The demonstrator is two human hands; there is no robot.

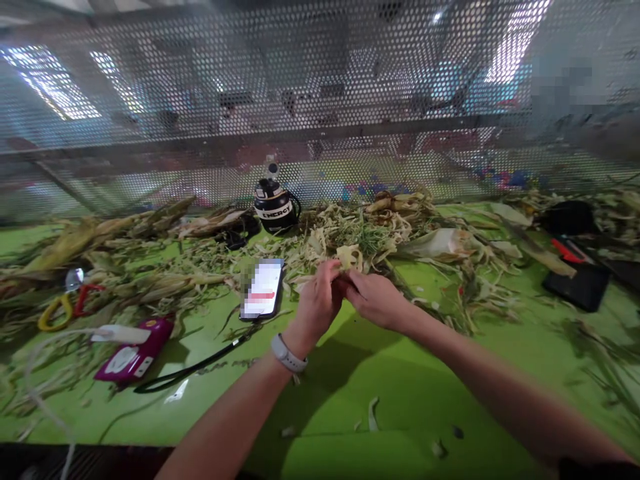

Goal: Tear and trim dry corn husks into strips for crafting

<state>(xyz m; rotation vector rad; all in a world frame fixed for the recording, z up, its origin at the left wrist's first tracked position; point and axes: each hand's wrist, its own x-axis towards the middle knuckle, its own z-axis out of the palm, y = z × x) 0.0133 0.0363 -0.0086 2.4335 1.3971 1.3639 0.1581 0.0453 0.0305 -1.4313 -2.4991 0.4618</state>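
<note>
Both hands meet over the green table [400,400]: the left hand [317,303] and right hand [373,297] are pinched together on one pale strip of corn husk [349,257] at the edge of the husk pile [370,230]. One phone [263,289] lies just left of them, one magenta device [133,357] farther left. One black bottle [274,207] stands behind, its contents hidden.

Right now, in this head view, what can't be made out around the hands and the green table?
- Pale husk piece: mostly covered by the left hand and right hand; grip unclear.
- Black smartphone: screen blurred out.
- Beyond the perforated metal screen: only hazy shapes.
- Upper right: blurred patch.
- Right forearm: cut by the frame's bottom edge.
</note>
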